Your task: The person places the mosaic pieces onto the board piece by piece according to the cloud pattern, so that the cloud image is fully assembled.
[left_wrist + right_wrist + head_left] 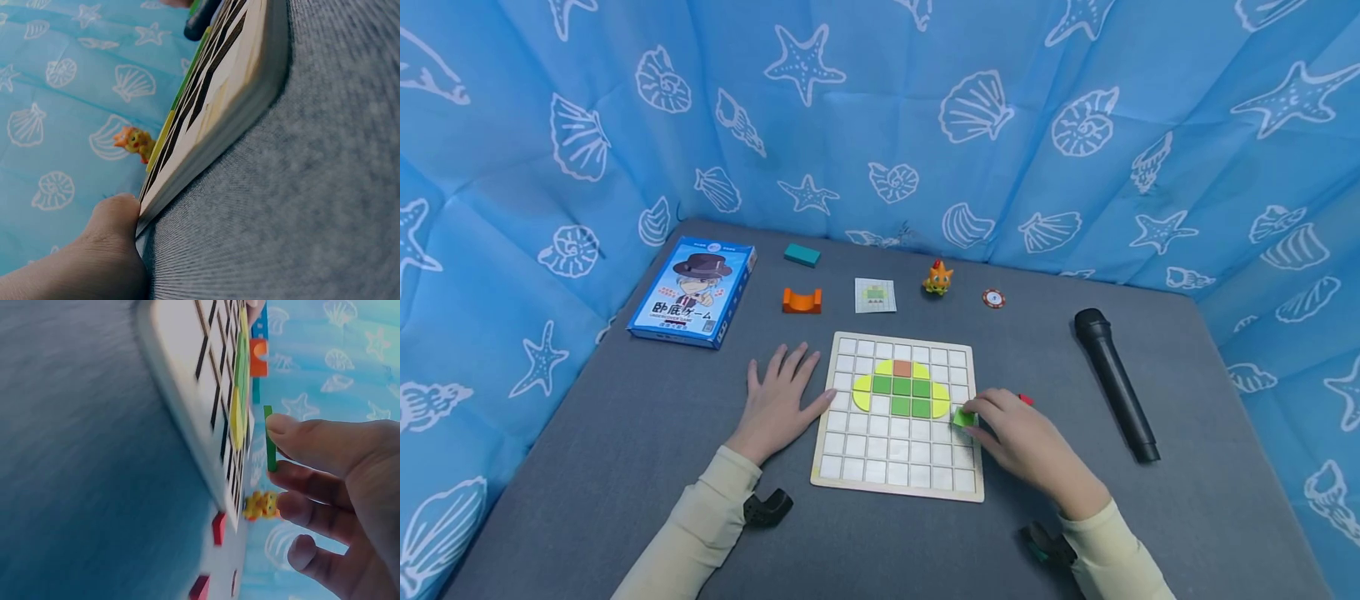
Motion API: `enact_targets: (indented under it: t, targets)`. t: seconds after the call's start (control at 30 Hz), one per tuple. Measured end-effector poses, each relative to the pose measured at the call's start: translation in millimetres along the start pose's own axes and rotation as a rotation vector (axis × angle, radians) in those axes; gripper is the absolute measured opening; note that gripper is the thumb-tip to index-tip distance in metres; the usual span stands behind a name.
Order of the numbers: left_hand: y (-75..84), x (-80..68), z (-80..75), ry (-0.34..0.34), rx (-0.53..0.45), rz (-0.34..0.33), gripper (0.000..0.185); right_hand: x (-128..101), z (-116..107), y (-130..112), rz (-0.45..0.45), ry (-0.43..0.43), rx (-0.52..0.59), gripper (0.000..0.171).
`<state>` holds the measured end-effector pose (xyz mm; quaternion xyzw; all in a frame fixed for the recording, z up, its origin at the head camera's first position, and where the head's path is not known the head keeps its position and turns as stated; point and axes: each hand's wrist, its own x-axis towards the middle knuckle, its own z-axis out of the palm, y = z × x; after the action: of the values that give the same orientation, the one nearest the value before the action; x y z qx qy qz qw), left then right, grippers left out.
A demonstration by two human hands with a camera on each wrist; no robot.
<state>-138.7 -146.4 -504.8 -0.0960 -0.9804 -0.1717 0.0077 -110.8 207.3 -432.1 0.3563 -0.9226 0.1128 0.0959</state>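
A wooden grid board (pixel 897 479) lies on the grey table, with yellow, green and one orange tile forming a shape (pixel 901 388) in its upper cells. My right hand (pixel 1026 442) pinches a small green tile (pixel 963 417) over the board's right edge; the right wrist view shows the green tile (pixel 270 439) held edge-on just off the board (pixel 181 375). My left hand (pixel 777 402) lies flat on the table, its thumb against the board's left edge. The thumb (pixel 112 219) touches the board's rim (pixel 212 140) in the left wrist view.
A blue game box (pixel 692 289) sits at the back left. Behind the board are a teal block (pixel 802 254), an orange arch block (pixel 802 301), a pattern card (pixel 875 295), an orange toy figure (pixel 937 277) and a round chip (pixel 993 297). A black microphone (pixel 1116 383) lies at the right; a red piece (pixel 1026 399) shows by my right hand.
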Motion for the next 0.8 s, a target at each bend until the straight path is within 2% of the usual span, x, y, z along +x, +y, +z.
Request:
enact_targets:
  t: [0.33, 0.8]
  targets:
    - [0.3, -0.7, -1.5, -0.008, -0.009, 0.0, 0.075, 37, 10, -14, -0.07, -0.035, 0.058, 0.026]
    - [1.5, -0.8, -4.5, -0.021, 0.0, -0.003, 0.075, 66, 28, -34, -0.137, -0.056, 0.081, 0.026]
